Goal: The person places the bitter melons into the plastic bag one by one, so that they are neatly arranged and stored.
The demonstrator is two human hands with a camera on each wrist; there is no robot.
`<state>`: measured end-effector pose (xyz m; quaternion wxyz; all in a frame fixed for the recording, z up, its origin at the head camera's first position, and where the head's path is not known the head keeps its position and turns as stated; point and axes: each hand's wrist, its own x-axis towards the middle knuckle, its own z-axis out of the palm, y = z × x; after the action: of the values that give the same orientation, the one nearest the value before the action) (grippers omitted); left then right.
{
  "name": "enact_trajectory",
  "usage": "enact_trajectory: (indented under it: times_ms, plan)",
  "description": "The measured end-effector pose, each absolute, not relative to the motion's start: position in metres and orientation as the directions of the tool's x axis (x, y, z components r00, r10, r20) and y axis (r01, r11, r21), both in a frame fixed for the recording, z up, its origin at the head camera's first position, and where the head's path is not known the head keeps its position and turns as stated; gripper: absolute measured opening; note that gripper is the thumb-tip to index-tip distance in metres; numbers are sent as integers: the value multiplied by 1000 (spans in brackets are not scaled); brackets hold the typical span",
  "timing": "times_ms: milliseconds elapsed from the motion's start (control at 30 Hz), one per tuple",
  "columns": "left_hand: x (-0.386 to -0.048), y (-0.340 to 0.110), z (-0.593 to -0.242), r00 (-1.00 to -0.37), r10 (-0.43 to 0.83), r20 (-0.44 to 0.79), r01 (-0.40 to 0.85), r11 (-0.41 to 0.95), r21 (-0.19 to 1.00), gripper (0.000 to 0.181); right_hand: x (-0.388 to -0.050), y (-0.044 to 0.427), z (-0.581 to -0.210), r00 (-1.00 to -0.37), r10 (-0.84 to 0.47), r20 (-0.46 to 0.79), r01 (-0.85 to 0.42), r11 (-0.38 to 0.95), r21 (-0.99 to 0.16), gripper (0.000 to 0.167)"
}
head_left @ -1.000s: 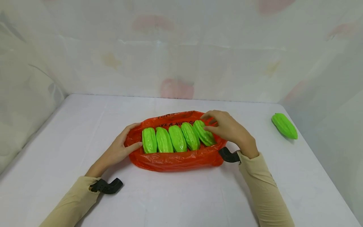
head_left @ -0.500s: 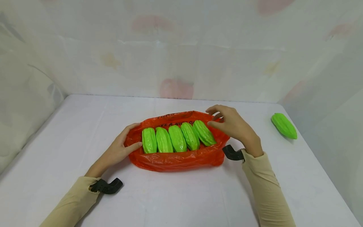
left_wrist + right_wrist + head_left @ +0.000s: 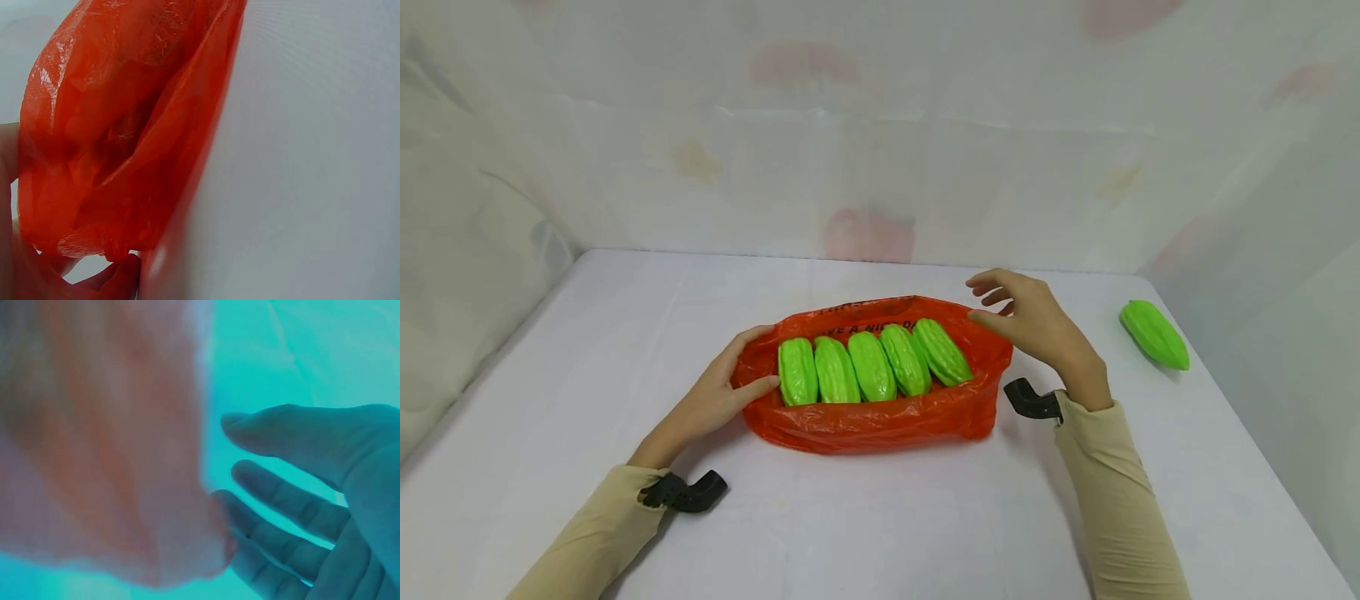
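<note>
A red plastic bag (image 3: 880, 425) with dark lettering lies on the white table, its mouth spread upward. Several bright green bitter melons (image 3: 874, 367) sit side by side in it, the rightmost tilted. My left hand (image 3: 718, 392) holds the bag's left end, thumb at the near side of the rim and fingers at the far side. In the left wrist view its fingers are round the red film (image 3: 125, 156). Just off the bag's right end hovers my right hand (image 3: 1030, 317), fingers loosely bent, holding nothing. The right wrist view shows that hand's spread fingers beside the blurred bag (image 3: 125, 444).
Another green bitter melon (image 3: 1154, 335) lies by itself near the table's right edge. White table cloth (image 3: 880, 525) covers the surface. A pale patterned curtain (image 3: 880, 150) rises behind and at both sides. Each wrist carries a black camera mount (image 3: 1033, 400).
My right hand has come off the rightmost bitter melon and moved right and away past the bag's edge. The bag's right rim has spread outward. My left hand stays in place.
</note>
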<state>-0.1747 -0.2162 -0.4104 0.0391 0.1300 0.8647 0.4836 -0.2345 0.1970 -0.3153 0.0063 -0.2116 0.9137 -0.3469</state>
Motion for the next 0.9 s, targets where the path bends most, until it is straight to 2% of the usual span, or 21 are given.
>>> enact_trajectory:
  times_ms: [533,900]
  plan:
    - [-175,-216,-411,-963,264,55,184,494,850,67,-244,233,-328,-912,-333,239,-409,733,-543,41]
    - [-175,-217,-411,-961,267,66,195,493,848,67,-252,275,-342,-924,-260,280,-373,771,-515,41]
